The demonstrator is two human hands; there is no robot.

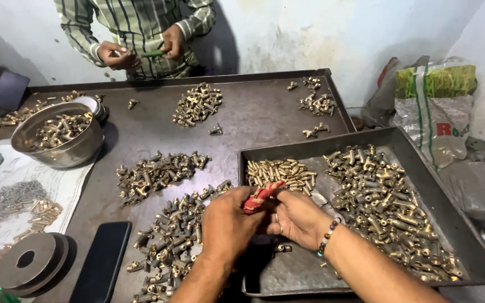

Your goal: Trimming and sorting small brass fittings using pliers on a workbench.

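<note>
I see my left hand and right hand pressed together over the near edge of the metal tray, both closed around a red tool handle. Its long axis runs diagonally, the free end pointing up and to the right toward the small pile of brass pins. Brass fittings fill the tray's right half.

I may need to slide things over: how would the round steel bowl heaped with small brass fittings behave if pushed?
The round steel bowl is heaped with brass fittings, so it probably feels heavy for its size. Its smooth metal would likely slide, not tip, being wide and low. It sits partly on white paper, which may drag along.
</note>
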